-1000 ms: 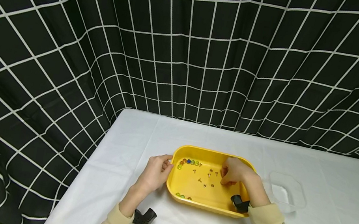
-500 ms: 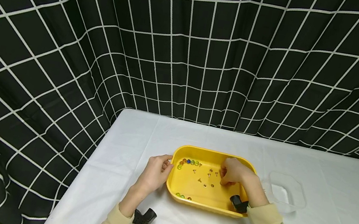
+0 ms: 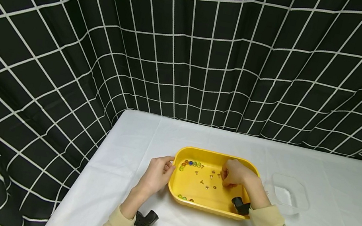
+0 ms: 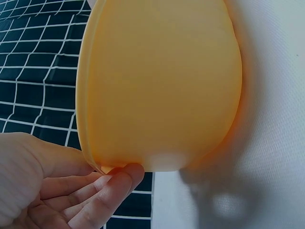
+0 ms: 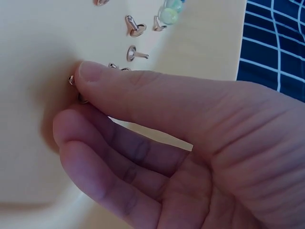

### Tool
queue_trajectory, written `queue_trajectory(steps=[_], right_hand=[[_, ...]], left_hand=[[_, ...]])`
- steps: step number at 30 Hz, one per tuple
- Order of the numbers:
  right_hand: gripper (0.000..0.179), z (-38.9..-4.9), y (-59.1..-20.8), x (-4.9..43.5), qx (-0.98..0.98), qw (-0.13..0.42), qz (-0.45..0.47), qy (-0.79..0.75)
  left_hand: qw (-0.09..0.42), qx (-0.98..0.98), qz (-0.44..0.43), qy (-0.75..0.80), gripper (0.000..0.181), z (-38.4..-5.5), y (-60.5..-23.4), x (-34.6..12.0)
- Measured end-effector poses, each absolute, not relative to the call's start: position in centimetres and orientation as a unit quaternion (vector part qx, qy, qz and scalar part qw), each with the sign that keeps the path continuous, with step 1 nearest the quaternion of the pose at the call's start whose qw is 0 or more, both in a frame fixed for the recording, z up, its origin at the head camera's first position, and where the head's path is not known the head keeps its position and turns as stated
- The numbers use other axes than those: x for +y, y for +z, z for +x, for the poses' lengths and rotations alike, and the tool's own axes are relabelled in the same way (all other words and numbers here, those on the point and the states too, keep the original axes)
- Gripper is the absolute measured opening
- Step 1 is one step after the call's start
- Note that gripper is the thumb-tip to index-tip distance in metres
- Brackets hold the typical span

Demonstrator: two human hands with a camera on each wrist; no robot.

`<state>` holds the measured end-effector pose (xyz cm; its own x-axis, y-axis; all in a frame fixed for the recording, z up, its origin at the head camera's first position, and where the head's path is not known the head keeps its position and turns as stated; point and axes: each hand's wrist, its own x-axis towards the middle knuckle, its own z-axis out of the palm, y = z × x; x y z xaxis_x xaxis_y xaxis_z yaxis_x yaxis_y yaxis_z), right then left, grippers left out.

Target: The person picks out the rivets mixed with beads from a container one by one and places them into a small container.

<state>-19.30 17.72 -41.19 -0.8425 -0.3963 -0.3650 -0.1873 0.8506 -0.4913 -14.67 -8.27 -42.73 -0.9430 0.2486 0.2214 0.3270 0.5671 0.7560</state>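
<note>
A yellow plastic tray (image 3: 189, 189) stands on the white-covered table. My left hand (image 3: 155, 174) pinches its left rim between thumb and fingers, plainly seen from outside in the left wrist view. Inside the tray's right half, my right hand (image 3: 237, 172) reaches down with curled fingers. In the right wrist view a small metal rivet (image 5: 71, 80) peeks out at the thumb tip, partly hidden between thumb and index finger. Several more rivets (image 3: 211, 177) lie scattered over the tray floor. Glass marbles (image 3: 190, 163) line the far left corner, with a few others (image 3: 184, 199) along the near wall.
Right of the tray sits a clear plastic container (image 3: 289, 209), partly behind the right forearm. A black curtain with a white grid (image 3: 206, 73) hangs behind and to the left of the white tablecloth (image 3: 149, 127).
My right hand has shifted very slightly left inside the tray over the last second. The left hand keeps its grip on the rim, and the tray stays in place.
</note>
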Motion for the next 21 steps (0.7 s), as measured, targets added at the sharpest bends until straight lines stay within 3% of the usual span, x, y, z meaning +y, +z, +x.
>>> queue_trajectory(steps=[16, 21], right_hand=[[0.015, -19.29, -41.14, 17.95, 0.931, 0.234, -0.163, -0.226], [0.015, -19.34, -40.87, 18.1, 0.932, 0.231, -0.167, -0.225]], left_hand=[[0.074, -0.877, -0.19, -0.435, 0.025, -14.52, -42.73, -8.36], [0.05, -0.882, -0.167, -0.438, 0.026, -14.58, -42.61, -8.27]])
